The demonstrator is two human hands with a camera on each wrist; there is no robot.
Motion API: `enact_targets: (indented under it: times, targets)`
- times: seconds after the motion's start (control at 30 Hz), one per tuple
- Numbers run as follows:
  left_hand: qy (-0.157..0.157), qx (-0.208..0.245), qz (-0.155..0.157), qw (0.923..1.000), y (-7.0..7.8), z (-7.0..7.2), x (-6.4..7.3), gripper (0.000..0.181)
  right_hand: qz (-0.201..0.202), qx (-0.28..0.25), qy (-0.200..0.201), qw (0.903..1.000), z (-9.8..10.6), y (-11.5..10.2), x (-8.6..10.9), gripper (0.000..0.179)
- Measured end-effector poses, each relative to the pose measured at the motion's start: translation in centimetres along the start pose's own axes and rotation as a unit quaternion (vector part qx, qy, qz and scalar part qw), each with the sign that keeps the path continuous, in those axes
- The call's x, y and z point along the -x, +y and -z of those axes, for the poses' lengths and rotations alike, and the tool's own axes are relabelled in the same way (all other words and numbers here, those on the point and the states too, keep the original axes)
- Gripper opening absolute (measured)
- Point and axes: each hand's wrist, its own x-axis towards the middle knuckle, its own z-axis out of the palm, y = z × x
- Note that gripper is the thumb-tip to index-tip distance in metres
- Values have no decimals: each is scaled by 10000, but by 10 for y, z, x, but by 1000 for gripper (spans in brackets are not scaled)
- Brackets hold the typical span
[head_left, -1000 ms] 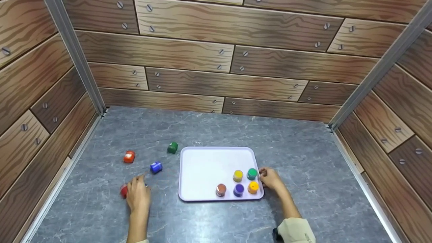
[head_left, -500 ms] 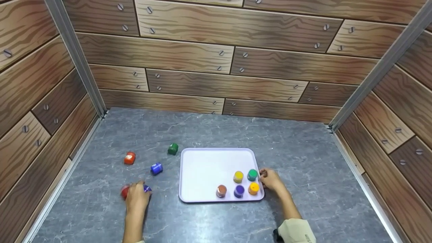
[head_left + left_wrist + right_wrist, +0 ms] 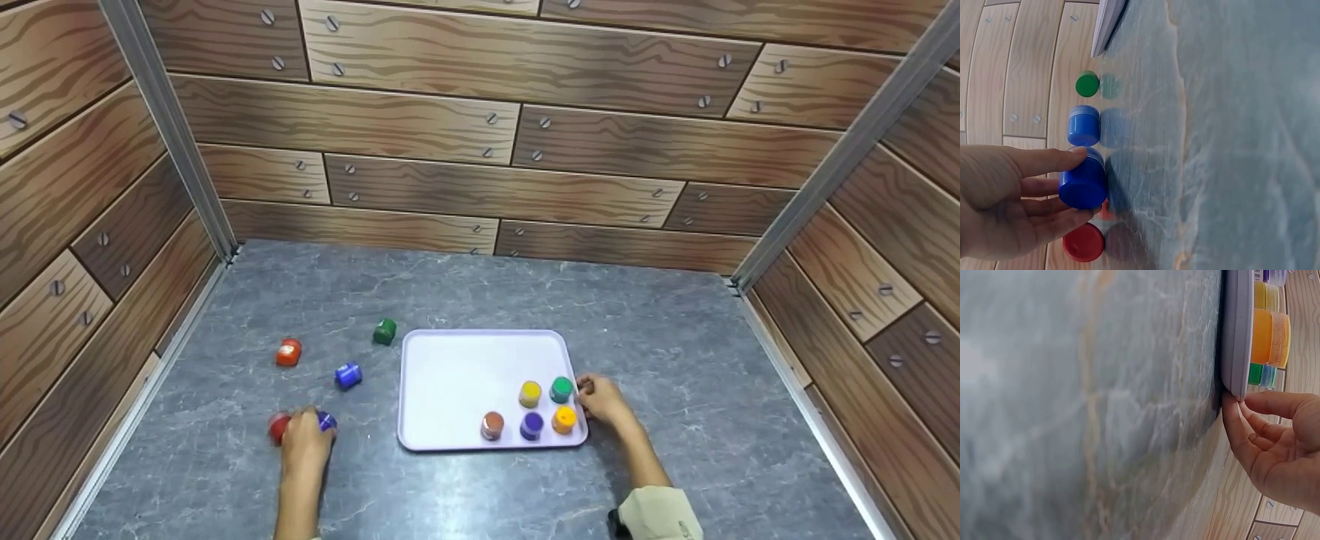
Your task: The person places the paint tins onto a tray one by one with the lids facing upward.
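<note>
My left hand point(image 3: 301, 446) pinches a dark blue paint jar point(image 3: 1081, 185) between thumb and fingers. The jar lies on its side, low at the tabletop. Close by the fingers is a red paint jar point(image 3: 278, 427), partly hidden in the head view. Another blue paint jar point(image 3: 348, 376) lies farther back, beyond the held one. My right hand point(image 3: 604, 401) grips the right edge of a pale lilac tray point(image 3: 450, 382), with thumb and fingertips at its rim in the right wrist view. Upright on the tray stand several paint jars, among them a yellow jar point(image 3: 529, 393) and an orange jar point(image 3: 564, 419).
A dark green jar point(image 3: 385, 331) lies by the tray's back left corner. Farther left is an orange-red jar point(image 3: 288, 352). Wood-patterned walls point(image 3: 420, 180) enclose the grey marbled table point(image 3: 465, 495) at the back and sides.
My left hand has moved slightly down and closed its fingers on the dark blue jar, which now shows at their right side. The right hand stays at the tray's edge.
</note>
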Motion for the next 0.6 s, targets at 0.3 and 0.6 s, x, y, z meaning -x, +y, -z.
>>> enact_targets:
  times: [0.3, 0.6]
  targets:
    - [205, 10, 55, 9998, 0, -2, 2, 31, 641, -500, -217, 9965, -6, 42, -26, 22]
    - [87, -167, 298, 9994, 0, -4, 1, 32, 1116, -477, -420, 9917, -12, 90, -54, 22]
